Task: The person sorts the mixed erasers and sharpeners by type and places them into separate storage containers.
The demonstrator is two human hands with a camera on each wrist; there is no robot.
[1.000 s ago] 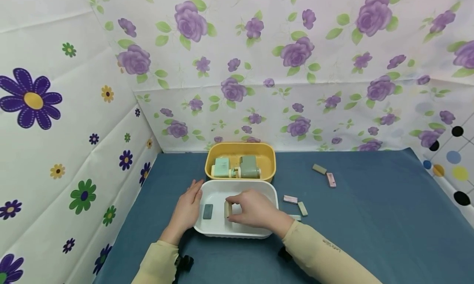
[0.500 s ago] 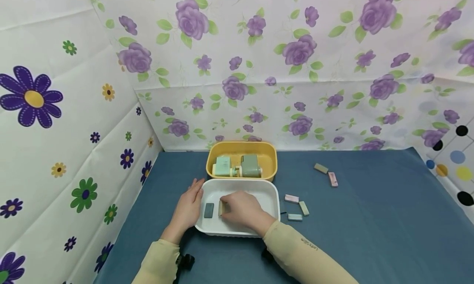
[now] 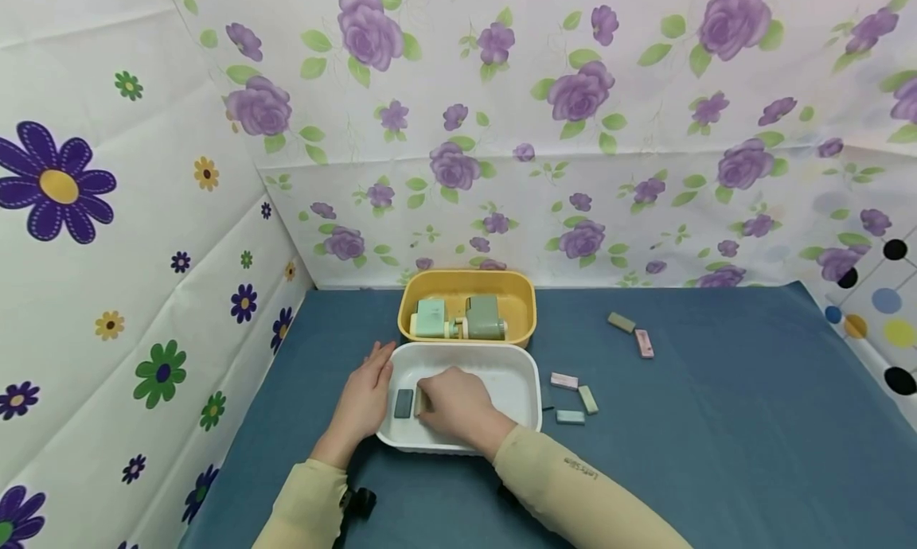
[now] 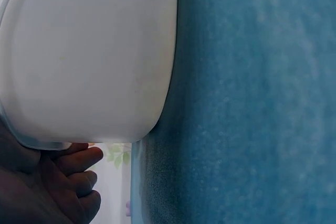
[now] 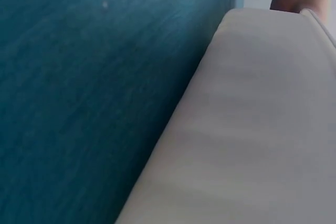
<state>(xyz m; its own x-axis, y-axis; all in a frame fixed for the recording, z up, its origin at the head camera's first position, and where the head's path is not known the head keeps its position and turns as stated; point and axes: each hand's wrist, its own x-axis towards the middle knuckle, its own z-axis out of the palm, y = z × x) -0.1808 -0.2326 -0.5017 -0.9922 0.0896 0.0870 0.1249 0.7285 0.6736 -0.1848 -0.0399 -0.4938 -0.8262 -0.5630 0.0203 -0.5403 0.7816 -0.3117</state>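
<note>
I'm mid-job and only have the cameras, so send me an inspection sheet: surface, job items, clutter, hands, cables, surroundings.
Surface: blue cloth, no spill seen.
Job items: white tray holds a dark grey block; a tan block is beside it, in the right hand.
Clutter: five loose blocks right of the tray, two pink, three other colours; yellow bin behind, holding a teal object and a grey-green object.
Hands: right pinches the tan block; left hand rests against the tray's left side.
Cables: none identifiable; a short dark strand right of the tray is unclear.
Surroundings: floral sheet behind, flowered sheet left, dotted sheet right.
</note>
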